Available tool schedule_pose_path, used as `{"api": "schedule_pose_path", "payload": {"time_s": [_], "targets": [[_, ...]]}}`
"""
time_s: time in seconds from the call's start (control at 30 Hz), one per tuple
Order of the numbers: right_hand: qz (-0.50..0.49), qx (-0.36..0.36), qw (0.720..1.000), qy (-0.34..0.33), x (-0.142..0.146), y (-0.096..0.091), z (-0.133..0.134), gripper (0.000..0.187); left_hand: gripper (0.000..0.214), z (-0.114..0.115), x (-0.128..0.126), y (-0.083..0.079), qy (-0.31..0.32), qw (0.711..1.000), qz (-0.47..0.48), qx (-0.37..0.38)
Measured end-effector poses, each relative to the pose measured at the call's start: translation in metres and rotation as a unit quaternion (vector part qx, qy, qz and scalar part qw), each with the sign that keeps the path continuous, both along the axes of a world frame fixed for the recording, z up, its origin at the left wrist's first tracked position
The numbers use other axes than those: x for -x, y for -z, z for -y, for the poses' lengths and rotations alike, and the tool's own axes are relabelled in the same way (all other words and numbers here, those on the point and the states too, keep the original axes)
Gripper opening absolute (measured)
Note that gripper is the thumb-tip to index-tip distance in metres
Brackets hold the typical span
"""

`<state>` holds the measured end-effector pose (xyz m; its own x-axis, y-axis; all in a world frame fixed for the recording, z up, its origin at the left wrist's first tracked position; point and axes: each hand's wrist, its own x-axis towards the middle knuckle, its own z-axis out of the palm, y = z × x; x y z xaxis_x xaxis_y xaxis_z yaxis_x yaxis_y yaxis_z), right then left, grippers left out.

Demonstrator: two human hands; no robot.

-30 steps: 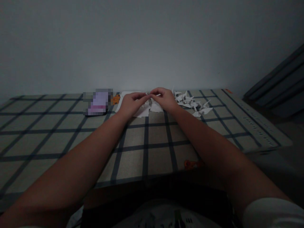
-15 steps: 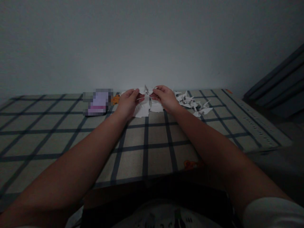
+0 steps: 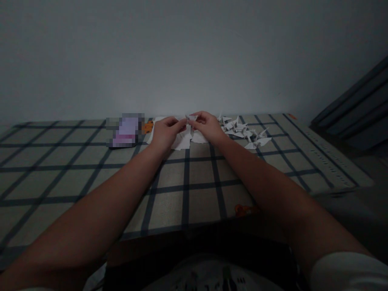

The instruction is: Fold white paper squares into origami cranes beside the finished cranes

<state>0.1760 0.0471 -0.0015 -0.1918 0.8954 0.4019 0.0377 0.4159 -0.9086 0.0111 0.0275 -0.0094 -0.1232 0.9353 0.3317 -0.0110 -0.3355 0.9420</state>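
Both hands meet near the far edge of the table, over loose sheets of white paper (image 3: 182, 141). Between their fingertips is a small piece of folded paper (image 3: 187, 117), mostly hidden by the fingers. My left hand (image 3: 166, 130) pinches it from the left with thumb and forefinger. From the other side, my right hand (image 3: 208, 124) has thumb and fingers closed on it. Just right of that hand lies a heap of several folded paper cranes (image 3: 239, 128) with pointed wings and tails.
A checked tablecloth (image 3: 200, 173) covers the table, which stands against a pale wall (image 3: 194, 56). Left of the papers lies a purple-and-pink phone-like thing (image 3: 125, 131), partly pixelated. An orange patch (image 3: 148, 127) shows beside it. Dark slatted panels (image 3: 360, 105) stand at the right.
My hands have come closer together, and the paper between them looks smaller and more folded in. The cranes and the phone-like thing have stayed put.
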Motion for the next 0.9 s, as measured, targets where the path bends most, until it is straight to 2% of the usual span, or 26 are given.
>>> {"api": "schedule_pose_path", "payload": {"time_s": [0.07,0.13,0.33,0.43,0.63,0.77,0.9], "targets": [[-0.009,0.004,1.000,0.001,0.000,0.000,0.000,0.020,0.027,0.003,-0.003,-0.004,0.023,0.998,0.050,0.010],[-0.052,0.039,0.998,-0.023,0.000,0.000,0.000,0.024,0.026,0.006,-0.005,-0.008,0.047,0.992,0.110,0.035],[-0.199,0.122,0.969,-0.082,0.002,-0.004,0.002,0.023,0.020,0.005,-0.004,-0.016,0.116,0.959,0.220,0.138],[-0.238,0.168,0.953,-0.089,0.001,-0.006,0.001,0.017,0.015,0.005,-0.003,-0.019,0.139,0.949,0.234,0.156],[-0.278,0.251,0.921,-0.102,0.001,-0.008,-0.003,0.005,0.019,0.006,-0.003,-0.026,0.148,0.934,0.260,0.195],[-0.262,0.250,0.928,-0.087,0.001,-0.005,-0.006,0.006,0.011,0.003,-0.001,-0.022,0.138,0.938,0.250,0.197],[-0.248,0.234,0.936,-0.084,-0.001,0.001,-0.010,0.009,0.012,0.001,0.000,-0.020,0.143,0.925,0.269,0.227]]}}
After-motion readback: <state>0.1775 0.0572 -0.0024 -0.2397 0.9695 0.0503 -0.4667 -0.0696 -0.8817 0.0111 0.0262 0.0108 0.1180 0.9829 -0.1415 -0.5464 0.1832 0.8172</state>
